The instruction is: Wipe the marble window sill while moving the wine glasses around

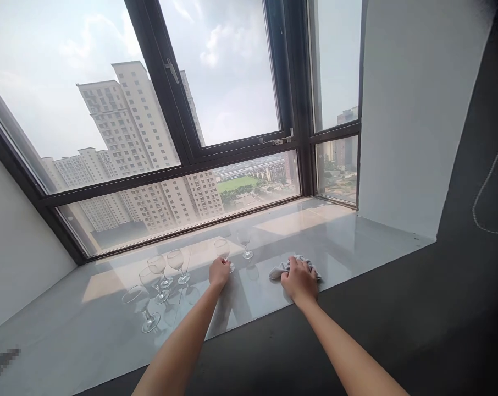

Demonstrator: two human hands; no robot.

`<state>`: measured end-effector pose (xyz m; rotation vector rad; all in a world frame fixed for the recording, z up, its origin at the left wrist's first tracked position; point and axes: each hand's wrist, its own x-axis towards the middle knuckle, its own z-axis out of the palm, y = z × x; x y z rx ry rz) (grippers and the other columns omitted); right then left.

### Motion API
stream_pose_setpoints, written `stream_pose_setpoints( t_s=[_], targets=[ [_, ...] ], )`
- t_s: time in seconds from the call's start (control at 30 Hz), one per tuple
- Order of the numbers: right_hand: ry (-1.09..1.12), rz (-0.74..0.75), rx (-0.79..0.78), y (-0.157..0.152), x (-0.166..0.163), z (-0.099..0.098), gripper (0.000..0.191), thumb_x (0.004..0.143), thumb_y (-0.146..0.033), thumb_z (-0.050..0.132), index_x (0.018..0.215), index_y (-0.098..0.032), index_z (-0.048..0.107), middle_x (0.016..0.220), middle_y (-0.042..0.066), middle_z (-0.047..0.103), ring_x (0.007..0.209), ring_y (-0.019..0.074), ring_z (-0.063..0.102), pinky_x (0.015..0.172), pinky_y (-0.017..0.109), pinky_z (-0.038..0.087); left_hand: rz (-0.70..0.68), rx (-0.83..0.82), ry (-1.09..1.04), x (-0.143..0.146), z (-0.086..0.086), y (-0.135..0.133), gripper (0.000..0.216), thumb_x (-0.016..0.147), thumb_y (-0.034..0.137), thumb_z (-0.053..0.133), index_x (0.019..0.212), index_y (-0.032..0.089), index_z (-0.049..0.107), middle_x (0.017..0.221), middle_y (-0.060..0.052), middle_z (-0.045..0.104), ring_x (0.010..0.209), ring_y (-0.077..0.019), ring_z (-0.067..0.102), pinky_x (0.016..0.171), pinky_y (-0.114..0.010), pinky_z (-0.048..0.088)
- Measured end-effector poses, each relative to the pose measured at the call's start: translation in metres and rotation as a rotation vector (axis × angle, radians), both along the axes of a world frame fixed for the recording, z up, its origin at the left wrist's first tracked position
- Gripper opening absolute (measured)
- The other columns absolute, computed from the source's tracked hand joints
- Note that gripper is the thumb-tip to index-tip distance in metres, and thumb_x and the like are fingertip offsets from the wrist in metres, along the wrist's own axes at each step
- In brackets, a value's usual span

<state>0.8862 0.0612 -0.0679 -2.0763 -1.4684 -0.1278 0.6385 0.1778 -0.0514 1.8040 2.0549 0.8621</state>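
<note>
With its fingers closed around the stem, my left hand (219, 273) holds a clear wine glass (222, 247) upright at the sill; the glass's foot shows just right of the fingers. My right hand (300, 280) presses a crumpled grey cloth (278, 270) against the sill, fingers curled over it. Between and behind the hands stands another wine glass (248, 253). To the left, several more wine glasses are grouped upright, among them a front one (150, 322) and a rear one (176, 259).
The glossy grey window sill (339, 253) runs below a dark-framed window (241, 157). Its front edge drops off towards me. A white wall (409, 121) closes the right end. At far right hangs a beaded cord (475, 206).
</note>
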Motion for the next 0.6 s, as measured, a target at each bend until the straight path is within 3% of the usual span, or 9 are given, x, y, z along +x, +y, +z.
stream_pose_setpoints(
  t_s=[0.27, 0.43, 0.6],
  targets=[
    [-0.045, 0.002, -0.011, 0.002, 0.001, -0.006, 0.041, 0.082, -0.022, 0.043, 0.121, -0.015, 0.055, 0.118, 0.015, 0.059, 0.113, 0.0279, 0.047, 0.094, 0.044, 0.031, 0.164, 0.009, 0.126, -0.094, 0.000, -0.058, 0.022, 0.086, 0.036, 0.049, 0.078, 0.019, 0.060, 0.085, -0.009, 0.070, 0.081, -0.0215, 0.063, 0.065, -0.027, 0.037],
    [-0.062, 0.006, -0.006, 0.003, 0.001, -0.008, 0.041, 0.082, -0.023, 0.043, 0.121, -0.014, 0.055, 0.119, 0.016, 0.059, 0.112, 0.0283, 0.048, 0.093, 0.044, 0.032, 0.275, -0.026, 0.120, -0.135, 0.008, -0.062, 0.021, 0.085, 0.034, 0.050, 0.076, 0.019, 0.060, 0.081, -0.009, 0.070, 0.079, -0.0222, 0.064, 0.063, -0.027, 0.037],
    [-0.060, -0.004, -0.015, 0.002, 0.001, -0.005, 0.041, 0.082, -0.023, 0.044, 0.120, -0.015, 0.056, 0.118, 0.016, 0.059, 0.113, 0.0280, 0.048, 0.093, 0.043, 0.031, 0.330, -0.052, 0.062, -0.150, 0.008, -0.060, 0.021, 0.078, 0.037, 0.056, 0.066, 0.020, 0.057, 0.065, -0.006, 0.066, 0.066, -0.0216, 0.062, 0.058, -0.027, 0.037]
  ],
)
